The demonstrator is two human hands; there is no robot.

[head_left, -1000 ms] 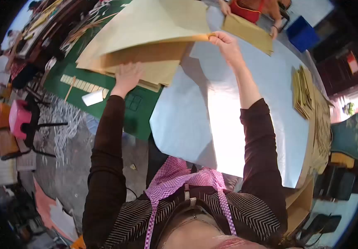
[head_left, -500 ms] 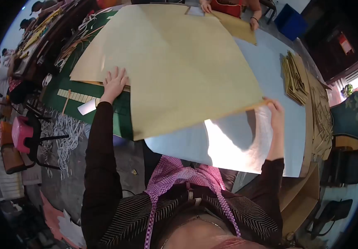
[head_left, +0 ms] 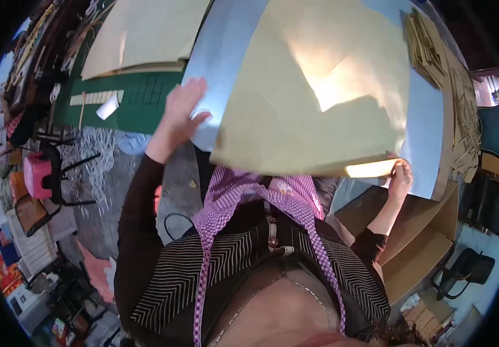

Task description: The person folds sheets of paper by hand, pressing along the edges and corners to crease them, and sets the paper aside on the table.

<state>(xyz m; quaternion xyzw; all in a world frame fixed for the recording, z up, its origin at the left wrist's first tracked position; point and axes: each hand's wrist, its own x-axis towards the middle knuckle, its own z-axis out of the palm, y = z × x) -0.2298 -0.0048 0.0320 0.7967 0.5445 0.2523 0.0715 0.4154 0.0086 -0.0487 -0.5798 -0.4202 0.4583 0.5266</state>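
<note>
A large tan paper sheet (head_left: 272,115) lies across the light blue tabletop (head_left: 426,127), its near edge reaching over my apron. At its near right corner, my right hand (head_left: 401,178) pinches the paper between thumb and fingers; a strip of that edge is brightly lit. My left hand (head_left: 183,113) is apart from the sheet, off its left side, with fingers stretched out and slightly blurred, holding nothing. Beyond that hand, a pile of similar sheets (head_left: 142,34) rests on the green surface (head_left: 151,98).
A bundle of folded brown paper pieces (head_left: 423,49) lies at the right, beside cut strips (head_left: 463,110). An open cardboard box (head_left: 411,231) stands below the table's right corner. A white roll (head_left: 108,107), pink stool (head_left: 37,174) and hanging white strips (head_left: 94,162) are at left.
The sheet has moved right and toward me, off the pile, with my right hand pulling its corner nearer. My left hand has come off the pile and lifted. The view has tilted down.
</note>
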